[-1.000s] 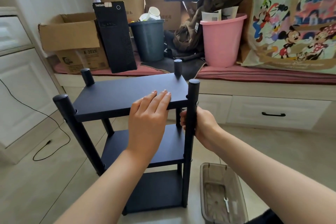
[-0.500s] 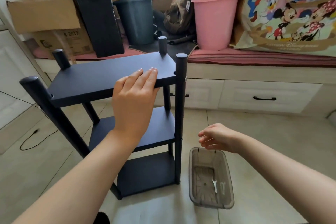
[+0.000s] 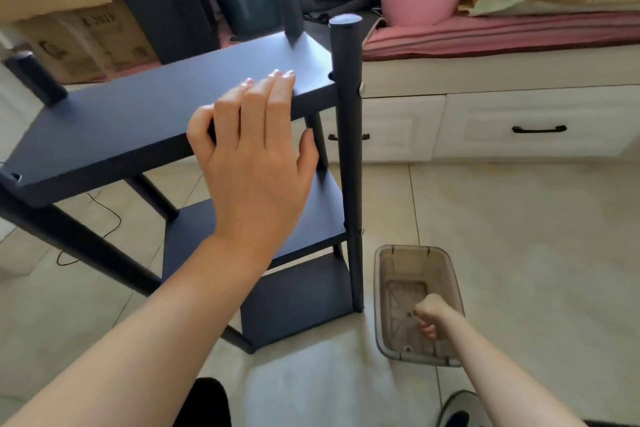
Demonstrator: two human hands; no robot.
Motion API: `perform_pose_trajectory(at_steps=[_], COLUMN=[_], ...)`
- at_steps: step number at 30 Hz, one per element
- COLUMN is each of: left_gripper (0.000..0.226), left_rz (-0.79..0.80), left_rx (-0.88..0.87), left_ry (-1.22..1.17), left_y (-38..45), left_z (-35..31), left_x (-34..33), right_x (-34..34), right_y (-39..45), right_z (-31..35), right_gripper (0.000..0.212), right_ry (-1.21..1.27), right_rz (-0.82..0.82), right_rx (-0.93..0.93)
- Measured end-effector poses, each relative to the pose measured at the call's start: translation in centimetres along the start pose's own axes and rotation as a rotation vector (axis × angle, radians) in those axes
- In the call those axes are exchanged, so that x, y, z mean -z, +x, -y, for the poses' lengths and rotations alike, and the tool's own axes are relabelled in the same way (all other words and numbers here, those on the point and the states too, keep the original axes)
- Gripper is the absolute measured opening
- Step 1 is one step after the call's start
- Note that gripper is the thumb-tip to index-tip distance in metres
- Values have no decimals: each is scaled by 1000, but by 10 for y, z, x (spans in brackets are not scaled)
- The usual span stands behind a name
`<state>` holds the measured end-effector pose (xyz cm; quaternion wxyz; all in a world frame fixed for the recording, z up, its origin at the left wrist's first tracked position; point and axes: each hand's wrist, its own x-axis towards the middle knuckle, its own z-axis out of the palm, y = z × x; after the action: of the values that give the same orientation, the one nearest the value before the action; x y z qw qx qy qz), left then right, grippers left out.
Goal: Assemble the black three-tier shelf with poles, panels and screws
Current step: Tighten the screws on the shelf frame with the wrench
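We steady the black three-tier shelf (image 3: pixel 194 121) on the tiled floor, left hand (image 3: pixel 256 156) flat on its top panel's near edge. Our right hand (image 3: pixel 429 317) is curled inside the clear plastic bin (image 3: pixel 384 288); whether it holds anything we cannot tell. Judging so, fasteners come next at the near right pole (image 3: pixel 348 149).

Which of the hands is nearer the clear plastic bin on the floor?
Right. The right hand reaches down inside the clear plastic bin; the left hand rests up on the shelf's top panel, well away.
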<state>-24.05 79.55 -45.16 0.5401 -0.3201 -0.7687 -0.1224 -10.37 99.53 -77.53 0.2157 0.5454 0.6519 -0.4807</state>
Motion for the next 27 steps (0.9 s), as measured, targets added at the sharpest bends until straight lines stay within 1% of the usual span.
perform_pose_trajectory(at_steps=[2, 4, 6, 7, 9, 11, 20, 27], left_gripper=[40, 41, 42, 42, 42, 43, 44, 44], left_rz=[-4, 1, 4, 3, -11, -17, -13, 2], left_rx=[6, 7, 2, 1, 5, 6, 2, 10], left_ry=[14, 18, 22, 26, 34, 35, 23, 30], left_y=[1, 1, 0, 0, 1, 1, 1, 2], left_z=[-1, -2, -2, -2, -2, -2, -2, -4], left_x=[0, 0, 0, 0, -1, -1, -2, -2], right_x=[-6, -13, -17, -20, -26, -31, -38, -36], right_y=[10, 18, 24, 25, 30, 33, 38, 36], right_z=[0, 0, -1, -3, -6, -9, -10, -3], right_gripper=[21, 16, 34, 38, 35, 29, 30, 29], right_ry=[-49, -205, -350, -362, -418, -417, -436, -428], right_rz=[-34, -53, -110, -125, -138, -173, -251, -236], right_rx=[-6, 17, 36, 36, 49, 60, 85, 70])
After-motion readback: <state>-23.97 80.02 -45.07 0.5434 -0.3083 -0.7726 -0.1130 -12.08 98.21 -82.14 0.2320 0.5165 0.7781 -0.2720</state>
